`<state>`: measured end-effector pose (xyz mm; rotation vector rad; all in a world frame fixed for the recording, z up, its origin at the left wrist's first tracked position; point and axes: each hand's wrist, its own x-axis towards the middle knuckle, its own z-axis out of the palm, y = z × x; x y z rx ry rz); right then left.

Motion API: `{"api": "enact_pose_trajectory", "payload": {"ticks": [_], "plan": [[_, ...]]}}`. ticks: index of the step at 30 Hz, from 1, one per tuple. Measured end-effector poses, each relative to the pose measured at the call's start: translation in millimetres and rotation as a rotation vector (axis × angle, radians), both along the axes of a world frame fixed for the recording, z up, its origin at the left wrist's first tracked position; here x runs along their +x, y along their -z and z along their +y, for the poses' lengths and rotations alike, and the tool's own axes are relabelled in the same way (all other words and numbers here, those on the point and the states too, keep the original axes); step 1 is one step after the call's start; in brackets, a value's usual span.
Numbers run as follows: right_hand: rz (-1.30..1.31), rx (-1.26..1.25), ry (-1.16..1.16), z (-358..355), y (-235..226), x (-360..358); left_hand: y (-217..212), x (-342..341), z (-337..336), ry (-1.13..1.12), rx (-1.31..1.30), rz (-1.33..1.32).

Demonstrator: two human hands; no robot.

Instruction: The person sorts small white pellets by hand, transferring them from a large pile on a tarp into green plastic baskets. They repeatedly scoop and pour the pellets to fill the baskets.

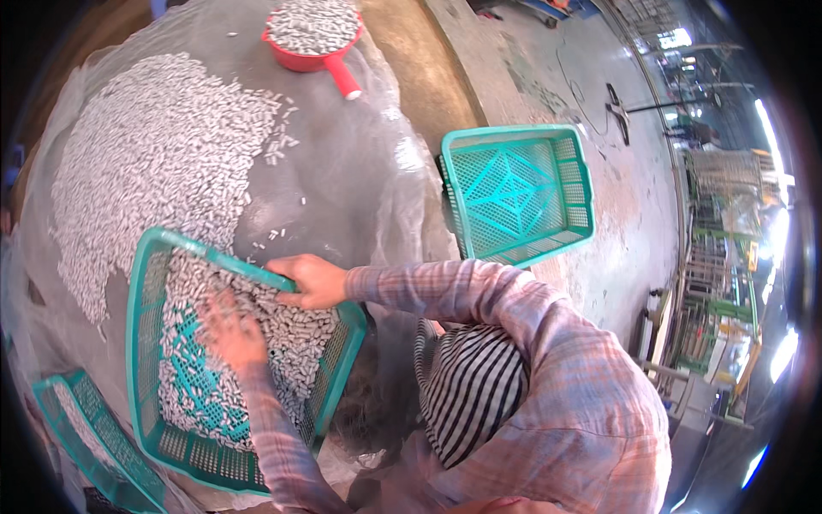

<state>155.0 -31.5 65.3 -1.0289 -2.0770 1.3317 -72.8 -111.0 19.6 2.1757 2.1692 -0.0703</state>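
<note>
A green plastic basket [137, 343] stands tilted at the left, holding many small whitish-grey cylindrical pieces [295, 338] that are spread unevenly, so patches of its floor show. My right hand [312, 281] grips its far rim, thumb and fingers closed round the edge. Inside the basket my left hand [231, 330], somewhat blurred, lies among the pieces with its fingers spread. Beyond the basket, a large heap of the same pieces [154, 146] covers the left of a plastic-sheeted surface [342, 163]. Both forearms wear plaid sleeves.
A red scoop [317, 62], heaped with pieces, sits at the far side, its handle toward me. To the right stands another green basket [518, 193] with a bare floor. A third green basket [103, 445] is at the lower left. Racks [723, 283] line the far right.
</note>
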Motion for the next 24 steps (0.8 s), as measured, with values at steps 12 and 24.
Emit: {"api": "enact_pose_trajectory", "payload": {"ticks": [12, 24], "plan": [[0.250, -0.039, 0.051, 20, -64, -76, 76, -116, -3, -0.833, 0.376, 0.053], [0.270, -0.177, 0.113, 14, -185, -60, -84, -27, -98, -0.004, -0.009, -0.330]]}}
